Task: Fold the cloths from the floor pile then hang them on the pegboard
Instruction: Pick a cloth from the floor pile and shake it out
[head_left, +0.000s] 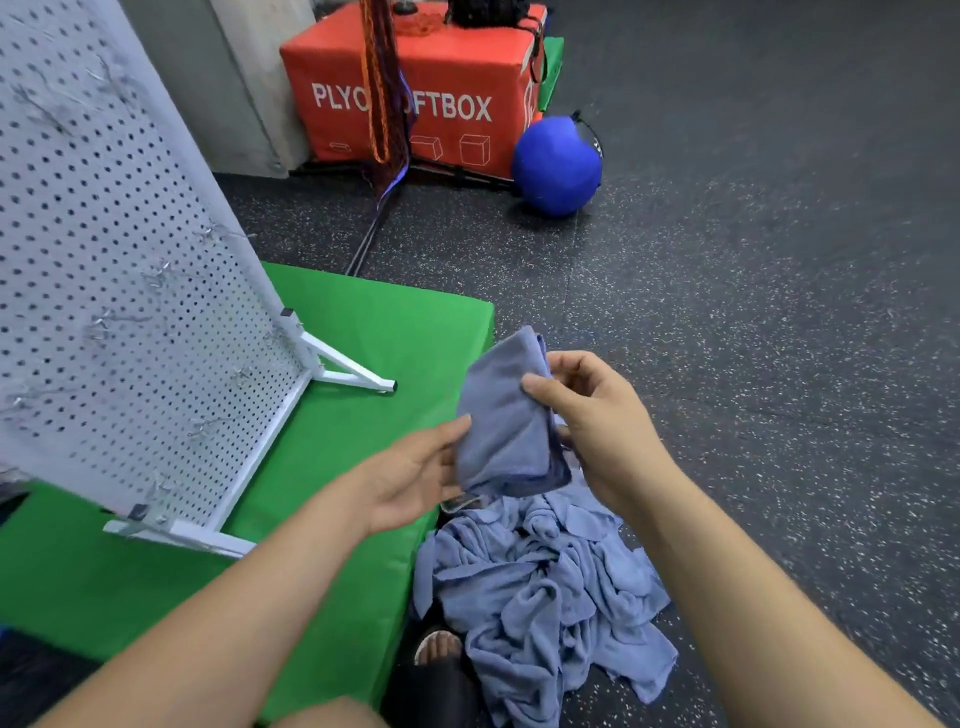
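From the head camera, both hands are clamped on one folded cloth (498, 426), held in the air above the pile (545, 587). The left hand (415, 467) lies palm up, with its thumb on the cloth's left edge and its fingers hidden beneath the lower end. The right hand (587, 426) pinches the right edge, thumb on the front and fingers curled behind. The hands are close together, with only the cloth between them.

The cloth is a narrow bundle of several layers. Its long axis runs from the near lower end up and away from the person, leaning slightly right at the top. The fold looks finished or nearly so.

The pile sits crumpled on the floor (727, 312), tight against the right edge of the green mat (363, 338) and directly below the hands. A sandalled foot (439, 647) shows at its near left side.

The pegboard (130, 286) stands on the mat, well to the left of the hands and turned at an angle. Small metal hooks dot its face, and no cloth hangs on the part in view. The left hand is the nearer one to it, so hanging probably calls for a swing left across the mat's edge, with the cloth's upper end leading toward a hook.
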